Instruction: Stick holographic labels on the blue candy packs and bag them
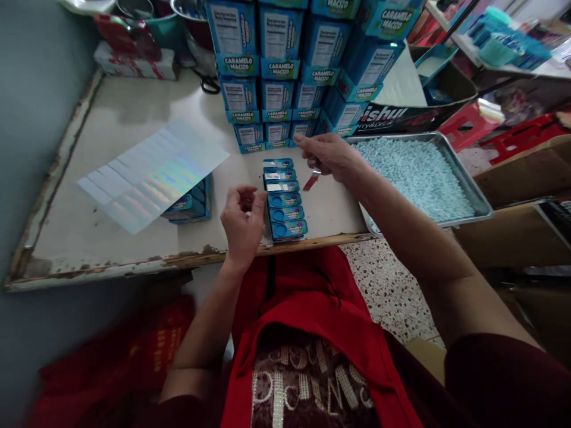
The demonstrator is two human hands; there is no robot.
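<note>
A row of small blue candy boxes [285, 199] marked "Caramelo Macizo" runs away from the table's front edge. Pale shiny strips lie across the farther boxes; the nearer ones show round recesses. Just left of the row is my left hand [243, 226], its fingers curled and thumb near the index finger; what they hold, if anything, is hidden. My right hand [332, 157] is above the table right of the row, closed around a small flat piece [311, 180], silvery above and dark red at its lower end. Farther left, a shiny iridescent sticker sheet [154, 172] rests partly over more blue boxes [194, 202].
Tall stacks of blue cartons [276, 86] stand behind the row. To the right, a metal tray [484, 209] holds pale blue pellets. A red and white block-like object [136, 61] and bowls sit at the back left. The table edge [196, 258] is worn wood.
</note>
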